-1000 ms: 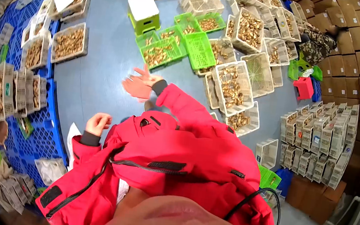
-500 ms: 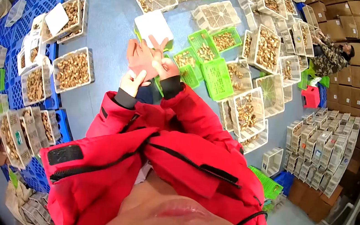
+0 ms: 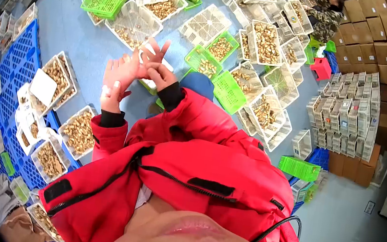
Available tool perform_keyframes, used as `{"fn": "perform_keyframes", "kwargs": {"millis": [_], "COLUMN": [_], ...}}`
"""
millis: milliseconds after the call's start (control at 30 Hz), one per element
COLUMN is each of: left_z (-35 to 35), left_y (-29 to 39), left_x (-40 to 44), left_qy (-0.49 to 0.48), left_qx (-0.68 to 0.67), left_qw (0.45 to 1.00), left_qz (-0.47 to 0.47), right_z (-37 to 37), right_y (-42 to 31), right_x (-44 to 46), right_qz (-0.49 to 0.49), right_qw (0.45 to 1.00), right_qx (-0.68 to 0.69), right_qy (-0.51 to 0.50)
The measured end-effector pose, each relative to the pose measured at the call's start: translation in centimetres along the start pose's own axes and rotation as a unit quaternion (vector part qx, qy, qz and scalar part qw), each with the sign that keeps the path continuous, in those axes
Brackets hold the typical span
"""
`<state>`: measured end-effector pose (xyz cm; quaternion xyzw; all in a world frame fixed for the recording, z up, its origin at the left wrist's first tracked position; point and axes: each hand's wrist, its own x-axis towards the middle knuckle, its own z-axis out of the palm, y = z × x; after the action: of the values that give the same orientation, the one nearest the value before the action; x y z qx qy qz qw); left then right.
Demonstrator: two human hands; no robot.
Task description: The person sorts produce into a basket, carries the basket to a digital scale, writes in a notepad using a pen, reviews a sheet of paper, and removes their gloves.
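Observation:
My left hand [image 3: 113,102] is closed, its thumb pressed against pinkish, skin-coloured gloves [image 3: 120,72], or what looks like them. Close by on its right, my right hand [image 3: 162,75] pinches the same soft material with bent fingers. Limp finger shapes [image 3: 151,51] stick up between the two hands. Whether it is one glove or a pair I cannot tell. Beneath the hands, mostly hidden, is a white box-like surface [image 3: 149,85].
White crates of small brown pieces, perhaps mushrooms, stand ahead [image 3: 162,10], right [image 3: 266,44] and left [image 3: 78,129]. Among them are green baskets [image 3: 230,87]. Blue pallets [image 3: 11,65] lie left. A co-worker in camouflage [image 3: 324,20] sits by stacked cartons [image 3: 365,26].
My view has turned and shifted. Both hands, with the pinkish material, have moved left in the picture, and my left hand has drawn somewhat away from my right. The white lid ahead is now largely covered.

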<state>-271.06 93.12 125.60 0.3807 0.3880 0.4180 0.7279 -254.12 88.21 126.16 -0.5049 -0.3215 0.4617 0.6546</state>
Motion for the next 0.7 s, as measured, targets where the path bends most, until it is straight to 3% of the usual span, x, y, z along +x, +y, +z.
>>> {"fn": "perform_keyframes", "kwargs": {"millis": [133,167,267,333,400,433,500,567,600,667,700], "left_z": [-2.8,-2.3,-3.6,-3.2,0.4,-0.8,-1.2,0.6,2.3,3.5,5.3], "left_y": [0.2,1.4,1.6,0.8,3.5,2.3,0.4,0.0,-0.3,-3.0,-3.0], "left_x": [3.1,3.3,6.0,7.7,7.2,8.6,10.6,12.3,13.4,17.3,19.1], "left_qy": [0.006,0.022,0.023,0.02,0.02,0.018,-0.071,-0.094,-0.057,-0.02,0.019], "left_qx": [0.068,0.065,0.222,0.191,0.23,0.322,0.174,0.05,0.02,0.004,0.019], "left_qw": [0.986,0.987,0.96,0.96,0.947,0.914,0.979,0.988,0.988,0.988,0.992], "left_qz": [0.155,0.143,0.167,0.205,0.222,0.246,0.079,-0.111,-0.14,-0.15,-0.127], "right_z": [-0.8,-0.9,-1.7,-1.7,-1.6,-1.4,-1.2,-1.0,-0.9,-1.8,-2.4], "right_y": [-1.6,-1.7,-1.0,-0.5,0.9,0.6,0.4,1.5,-0.8,1.1,1.5], "right_x": [3.7,4.7,7.1,8.3,10.0,10.9,12.4,14.4,15.3,18.5,20.8], "right_qz": [0.003,0.006,0.016,0.026,-0.085,-0.1,-0.104,-0.173,-0.089,-0.1,-0.052], "right_qw": [0.998,0.997,0.997,1.0,0.992,0.985,0.979,0.961,0.957,0.962,0.956], "right_qx": [0.054,0.072,0.073,0.009,-0.033,0.001,-0.067,-0.165,-0.215,-0.116,-0.111], "right_qy": [0.033,0.025,0.004,-0.014,-0.085,-0.144,-0.161,-0.138,-0.173,-0.227,-0.268]}}
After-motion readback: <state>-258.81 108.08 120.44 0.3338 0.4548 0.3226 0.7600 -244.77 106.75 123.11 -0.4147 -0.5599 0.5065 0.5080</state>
